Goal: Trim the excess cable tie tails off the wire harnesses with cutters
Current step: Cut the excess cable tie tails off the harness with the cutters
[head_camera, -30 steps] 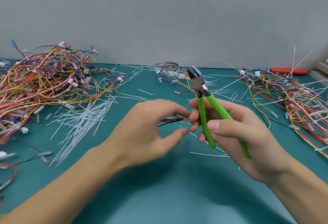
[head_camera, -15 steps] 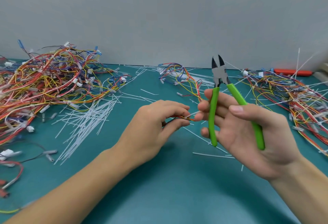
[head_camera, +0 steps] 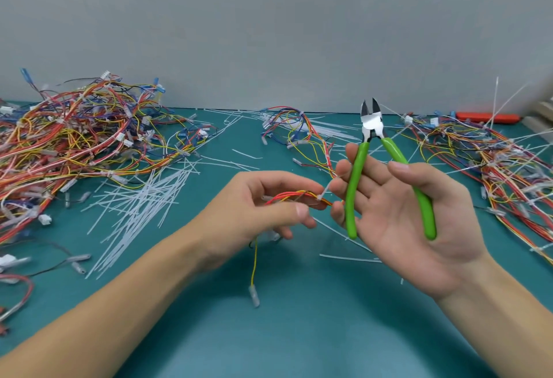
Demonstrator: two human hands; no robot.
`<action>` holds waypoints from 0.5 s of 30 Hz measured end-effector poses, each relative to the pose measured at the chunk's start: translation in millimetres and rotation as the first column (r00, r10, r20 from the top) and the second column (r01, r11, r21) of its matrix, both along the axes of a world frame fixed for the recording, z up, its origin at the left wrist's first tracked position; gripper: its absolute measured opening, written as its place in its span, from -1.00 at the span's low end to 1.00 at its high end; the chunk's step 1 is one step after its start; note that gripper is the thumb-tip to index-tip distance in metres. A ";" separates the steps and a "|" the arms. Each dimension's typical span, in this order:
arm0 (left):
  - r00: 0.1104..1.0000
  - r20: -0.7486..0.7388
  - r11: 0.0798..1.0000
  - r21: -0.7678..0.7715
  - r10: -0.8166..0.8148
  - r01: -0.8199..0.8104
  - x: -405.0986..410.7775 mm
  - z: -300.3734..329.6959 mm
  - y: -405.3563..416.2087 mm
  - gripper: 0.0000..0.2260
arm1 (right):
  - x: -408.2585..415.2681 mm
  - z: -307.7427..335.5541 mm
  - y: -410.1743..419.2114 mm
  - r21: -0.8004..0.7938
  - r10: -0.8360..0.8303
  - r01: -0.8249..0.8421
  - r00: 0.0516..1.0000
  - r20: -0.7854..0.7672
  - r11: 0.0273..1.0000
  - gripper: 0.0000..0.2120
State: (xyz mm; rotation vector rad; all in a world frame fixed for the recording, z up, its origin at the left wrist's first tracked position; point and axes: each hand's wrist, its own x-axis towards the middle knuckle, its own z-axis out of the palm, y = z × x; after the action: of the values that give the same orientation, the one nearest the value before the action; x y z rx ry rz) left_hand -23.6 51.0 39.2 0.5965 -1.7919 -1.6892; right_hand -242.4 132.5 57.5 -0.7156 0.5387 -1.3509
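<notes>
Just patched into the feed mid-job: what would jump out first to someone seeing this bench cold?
The green-handled cutters stand out, held upright in the right hand with jaws apart, right of centre. Beside them the left hand pinches a small wire harness whose white cable tie tail is still untrimmed. A big tangle of harnesses fills the far left, with cut tie tails strewn on the teal mat.

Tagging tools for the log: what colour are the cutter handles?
Bright green, on the cutters in the right hand; head view.
</notes>
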 end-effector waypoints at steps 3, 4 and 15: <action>0.997 -0.031 0.997 -0.035 0.071 -0.072 -5.2 -4.6 2.3 -0.79 | 1.4 -1.8 -0.1 -0.005 0.047 -0.047 0.996 0.071 0.999 -0.53; 0.995 -0.073 0.997 -0.003 0.075 -0.075 -8.2 -6.5 3.7 -0.81 | 2.1 -2.1 -0.3 -0.007 0.064 -0.064 0.993 0.095 0.998 -0.54; 0.947 -0.291 0.949 0.314 0.132 -0.036 -21.3 -17.3 3.4 -0.73 | 2.2 -1.5 -1.7 -0.001 0.082 -0.083 0.983 0.164 0.997 -0.58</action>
State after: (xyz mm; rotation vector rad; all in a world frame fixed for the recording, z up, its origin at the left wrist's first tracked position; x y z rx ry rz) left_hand -44.9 54.4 22.0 0.4951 -1.2787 -1.8969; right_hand -240.2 130.8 56.0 -0.6097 0.3774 -1.3163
